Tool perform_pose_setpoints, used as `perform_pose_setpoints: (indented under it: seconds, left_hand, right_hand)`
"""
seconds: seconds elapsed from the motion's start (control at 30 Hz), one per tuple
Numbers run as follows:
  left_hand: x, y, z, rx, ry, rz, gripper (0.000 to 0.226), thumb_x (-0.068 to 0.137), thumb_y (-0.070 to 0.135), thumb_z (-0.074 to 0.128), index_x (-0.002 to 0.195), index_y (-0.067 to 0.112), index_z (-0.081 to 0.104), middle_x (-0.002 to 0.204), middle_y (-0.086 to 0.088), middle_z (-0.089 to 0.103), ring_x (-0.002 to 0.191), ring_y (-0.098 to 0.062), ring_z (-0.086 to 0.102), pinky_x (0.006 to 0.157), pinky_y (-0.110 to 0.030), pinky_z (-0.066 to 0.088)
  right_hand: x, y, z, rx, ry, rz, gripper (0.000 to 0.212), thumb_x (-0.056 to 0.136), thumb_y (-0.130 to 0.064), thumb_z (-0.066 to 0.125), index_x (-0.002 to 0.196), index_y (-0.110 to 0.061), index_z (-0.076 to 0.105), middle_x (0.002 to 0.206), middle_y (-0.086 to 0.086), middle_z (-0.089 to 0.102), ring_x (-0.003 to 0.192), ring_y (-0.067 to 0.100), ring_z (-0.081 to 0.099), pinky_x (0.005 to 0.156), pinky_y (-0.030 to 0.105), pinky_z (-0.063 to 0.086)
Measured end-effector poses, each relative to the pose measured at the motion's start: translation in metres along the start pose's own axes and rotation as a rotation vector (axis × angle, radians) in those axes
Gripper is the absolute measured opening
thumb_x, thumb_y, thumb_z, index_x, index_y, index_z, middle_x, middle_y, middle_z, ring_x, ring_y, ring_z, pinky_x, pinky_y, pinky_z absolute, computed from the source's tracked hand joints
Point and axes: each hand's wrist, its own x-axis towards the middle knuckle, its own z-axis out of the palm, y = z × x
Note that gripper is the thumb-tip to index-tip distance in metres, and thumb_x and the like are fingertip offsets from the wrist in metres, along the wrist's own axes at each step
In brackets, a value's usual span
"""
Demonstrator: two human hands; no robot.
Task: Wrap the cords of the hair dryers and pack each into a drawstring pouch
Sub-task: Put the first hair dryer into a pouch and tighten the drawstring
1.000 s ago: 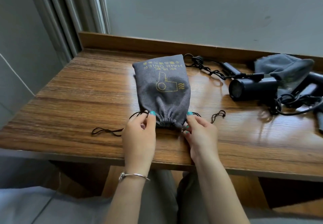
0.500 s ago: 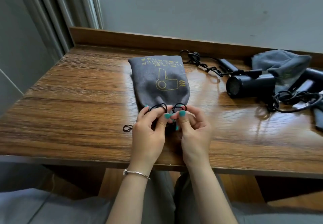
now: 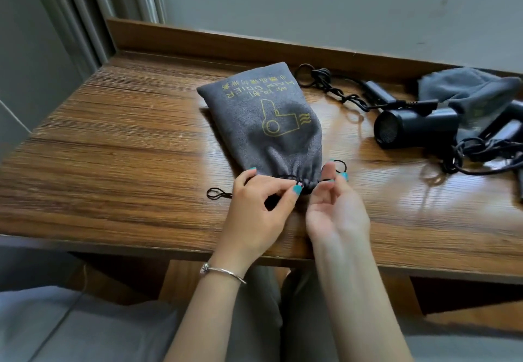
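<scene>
At the near table (image 3: 119, 146) edge, head view: the filled grey pouch (image 3: 263, 124) is lying flat, mouth gathered. Left hand (image 3: 254, 209) and right hand (image 3: 334, 209) are each pinching the drawstring (image 3: 285, 176). Pulling both ends evenly outward is likely closing it cleanly.

the pouch (image 3: 263, 118) is grey with a yellow hair-dryer drawing and yellow lettering, its drawstring (image 3: 218, 193) black. the hair dryer (image 3: 416, 128) is black, the table (image 3: 113, 141) brown woodgrain. the fingernails (image 3: 297, 189) are teal.
</scene>
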Motion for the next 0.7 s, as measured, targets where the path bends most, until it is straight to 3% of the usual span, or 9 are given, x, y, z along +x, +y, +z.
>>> perform_pose_setpoints:
  seconds: [0.1,0.17,0.23,0.33,0.43,0.53,0.6,0.7]
  left_hand:
    - [-0.001,-0.002,-0.001,0.005,0.065,-0.004,0.013,0.088,0.026,0.063,0.089,0.021,0.075,0.078,0.031,0.063,0.089,0.023,0.049,0.105,-0.022,0.030]
    - [0.001,0.000,-0.006,-0.016,0.075,-0.037,0.014,0.088,0.023,0.061,0.091,0.025,0.075,0.070,0.029,0.063,0.085,0.017,0.051,0.099,-0.032,0.039]
    - [0.002,0.002,-0.009,-0.027,0.063,-0.050,0.015,0.088,0.025,0.061,0.092,0.026,0.075,0.069,0.032,0.059,0.082,0.010,0.053,0.096,-0.039,0.044]
    - [0.003,0.001,-0.007,-0.033,0.051,-0.044,0.016,0.087,0.026,0.061,0.093,0.021,0.076,0.076,0.033,0.058,0.084,0.015,0.052,0.095,-0.042,0.045]
    - [0.002,-0.001,-0.006,-0.023,0.030,-0.037,0.014,0.086,0.023,0.060,0.085,0.020,0.074,0.071,0.031,0.056,0.083,0.016,0.050,0.092,-0.041,0.045]
    - [0.005,0.001,-0.015,-0.105,-0.106,-0.069,0.012,0.079,0.026,0.058,0.069,0.028,0.064,0.063,0.015,0.058,0.078,0.004,0.051,0.089,-0.038,0.041]
    - [0.007,0.001,-0.021,-0.302,-0.222,-0.140,0.018,0.074,0.035,0.056,0.070,0.024,0.069,0.070,0.005,0.065,0.079,-0.007,0.055,0.086,-0.036,0.040]
    - [0.006,-0.002,-0.018,-0.362,-0.152,-0.220,0.042,0.079,0.050,0.060,0.069,0.010,0.068,0.069,-0.011,0.064,0.072,-0.015,0.054,0.078,-0.039,0.042]
  right_hand:
    - [-0.011,0.018,-0.008,-0.281,-0.121,-0.163,0.007,0.099,-0.010,0.051,0.097,-0.007,0.057,0.081,0.000,0.074,0.063,0.004,0.069,0.040,0.013,0.038]
    - [-0.010,0.023,-0.015,-0.456,-0.260,-0.285,0.008,0.092,-0.013,0.058,0.098,-0.008,0.059,0.090,0.000,0.076,0.074,0.008,0.071,0.044,0.013,0.040]
    - [-0.002,0.022,-0.022,-0.624,-0.414,-0.411,0.005,0.085,-0.010,0.065,0.089,-0.014,0.066,0.095,0.004,0.075,0.082,0.010,0.069,0.059,0.015,0.049]
    - [0.009,0.016,-0.026,-0.869,-0.575,-0.618,0.024,0.081,-0.002,0.071,0.076,-0.025,0.071,0.089,0.010,0.068,0.078,0.008,0.063,0.073,0.020,0.050]
    - [0.015,0.008,-0.026,-1.007,-0.705,-0.730,0.021,0.078,-0.004,0.073,0.077,-0.025,0.069,0.082,0.002,0.069,0.075,0.012,0.064,0.070,0.024,0.051]
    - [0.019,0.004,-0.023,-1.118,-0.762,-0.793,0.019,0.074,-0.010,0.072,0.075,-0.029,0.070,0.080,0.006,0.069,0.074,0.027,0.063,0.068,0.032,0.050]
    - [0.021,0.002,-0.021,-1.170,-0.766,-0.795,0.019,0.072,-0.009,0.073,0.074,-0.027,0.073,0.078,0.004,0.068,0.070,0.021,0.063,0.063,0.025,0.047]
    - [0.020,-0.001,-0.018,-1.337,-0.800,-0.937,0.016,0.070,-0.008,0.071,0.070,-0.023,0.074,0.071,-0.001,0.065,0.065,0.009,0.060,0.059,0.022,0.045]
